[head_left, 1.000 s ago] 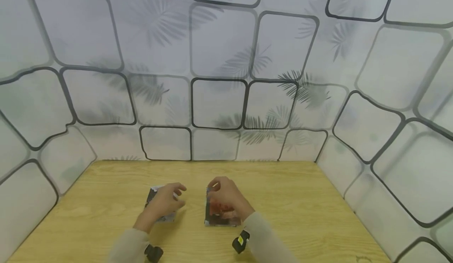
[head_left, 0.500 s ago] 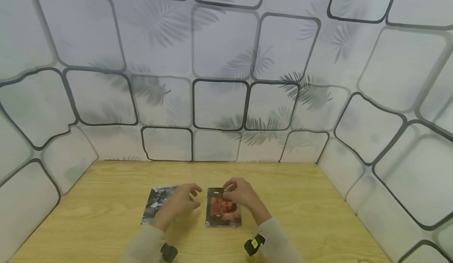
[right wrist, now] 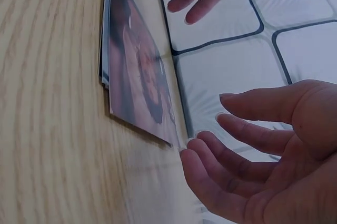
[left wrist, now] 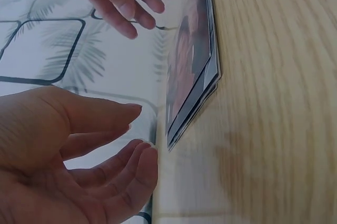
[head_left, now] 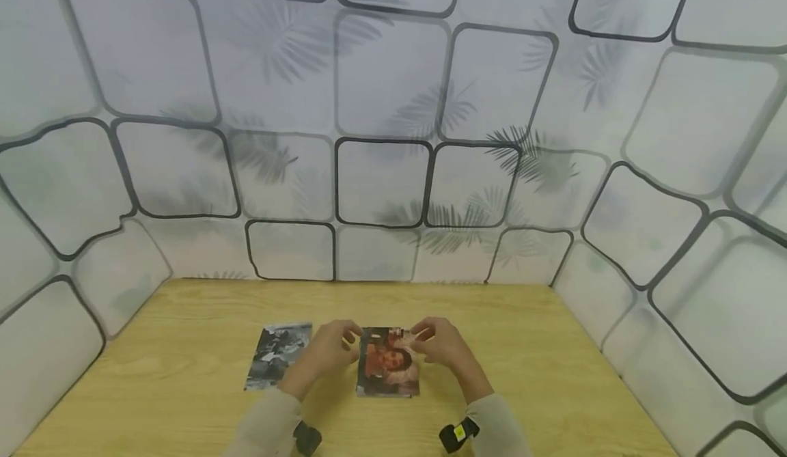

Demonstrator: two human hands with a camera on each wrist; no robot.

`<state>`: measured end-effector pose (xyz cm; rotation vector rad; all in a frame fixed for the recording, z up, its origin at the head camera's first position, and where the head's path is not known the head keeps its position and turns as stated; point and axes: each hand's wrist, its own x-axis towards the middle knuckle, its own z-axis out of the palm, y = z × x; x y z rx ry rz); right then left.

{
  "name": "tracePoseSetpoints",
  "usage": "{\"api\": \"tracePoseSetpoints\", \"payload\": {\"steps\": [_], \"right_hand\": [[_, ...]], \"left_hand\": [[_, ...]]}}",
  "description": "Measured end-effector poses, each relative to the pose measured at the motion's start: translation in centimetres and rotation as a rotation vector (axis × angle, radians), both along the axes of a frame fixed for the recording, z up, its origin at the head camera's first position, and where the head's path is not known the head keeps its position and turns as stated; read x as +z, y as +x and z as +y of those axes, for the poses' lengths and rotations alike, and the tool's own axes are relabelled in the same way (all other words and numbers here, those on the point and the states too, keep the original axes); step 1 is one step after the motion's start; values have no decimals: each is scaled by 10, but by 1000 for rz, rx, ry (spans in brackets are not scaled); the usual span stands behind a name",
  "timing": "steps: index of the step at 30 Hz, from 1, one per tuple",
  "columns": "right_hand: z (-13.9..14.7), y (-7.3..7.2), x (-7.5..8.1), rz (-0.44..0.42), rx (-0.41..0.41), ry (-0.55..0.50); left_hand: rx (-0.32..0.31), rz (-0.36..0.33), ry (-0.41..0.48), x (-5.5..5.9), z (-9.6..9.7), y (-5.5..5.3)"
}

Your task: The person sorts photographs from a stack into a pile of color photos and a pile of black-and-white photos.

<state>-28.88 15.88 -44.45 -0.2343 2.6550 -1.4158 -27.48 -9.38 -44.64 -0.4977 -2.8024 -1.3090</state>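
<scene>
A small stack of photo prints, a reddish picture of a person on top, lies on the wooden table. Its layered edges show in the left wrist view, where the top print sits slightly askew on those below. My left hand is at the stack's left side, fingers loosely bent and holding nothing. On the opposite side my right hand has its fingertips right at the upper right edge, also with nothing in its grasp. Left of my left hand lies a black-and-white photo, partly covered by that hand in the head view.
The yellow wood-grain table ends at a pale wall covering with dark rounded squares and leaf prints, which also rises at both sides. Each wrist carries a small black camera below a light sleeve.
Both hands have moved right. The left has come away from the black-and-white photo to the stack's left side; the right has uncovered the top print and shifted to its right edge.
</scene>
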Motion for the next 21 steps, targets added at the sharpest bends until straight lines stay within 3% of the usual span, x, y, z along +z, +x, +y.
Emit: {"api": "tracePoseSetpoints", "payload": {"steps": [5, 12, 21], "right_hand": [[2, -2, -1, -17, 0, 22], [4, -4, -6, -29, -21, 45], [7, -8, -20, -94, -67, -77]], "left_hand": [[-9, -38, 15, 1, 7, -1], [-16, -17, -2, -3, 15, -4], [8, -21, -20, -7, 23, -6]]}}
